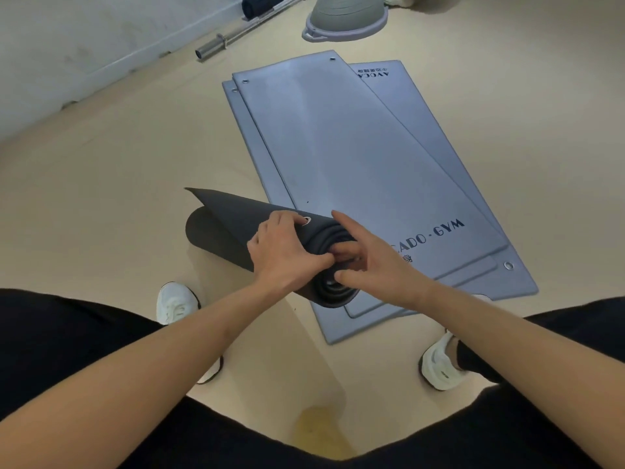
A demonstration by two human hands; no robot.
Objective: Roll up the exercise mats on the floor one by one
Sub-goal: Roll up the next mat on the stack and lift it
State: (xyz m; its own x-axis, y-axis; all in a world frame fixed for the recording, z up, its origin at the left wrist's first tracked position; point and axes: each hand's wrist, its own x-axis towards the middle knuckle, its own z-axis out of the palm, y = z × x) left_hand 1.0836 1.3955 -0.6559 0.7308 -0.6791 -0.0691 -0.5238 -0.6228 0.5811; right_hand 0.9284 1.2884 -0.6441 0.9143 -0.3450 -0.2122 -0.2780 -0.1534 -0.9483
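A dark grey rolled mat (233,228) lies on the floor in front of me, partly over the near-left corner of the flat mats, its spiral end facing right. Its loose outer flap sticks up at the far left. My left hand (287,248) grips the roll near its right end, thumb at the spiral edge. My right hand (368,258) is at the spiral end, with fingers curled into the roll's layers and the index finger raised. Three blue-grey flat mats (355,147) lie stacked and fanned out beyond, printed "GYM".
A steel barbell (236,32) lies along the white wall at the far left. A black foam roller (260,5) and a grey balance dome (345,15) sit at the back. My white shoes (176,302) stand on the beige floor on either side of the mats.
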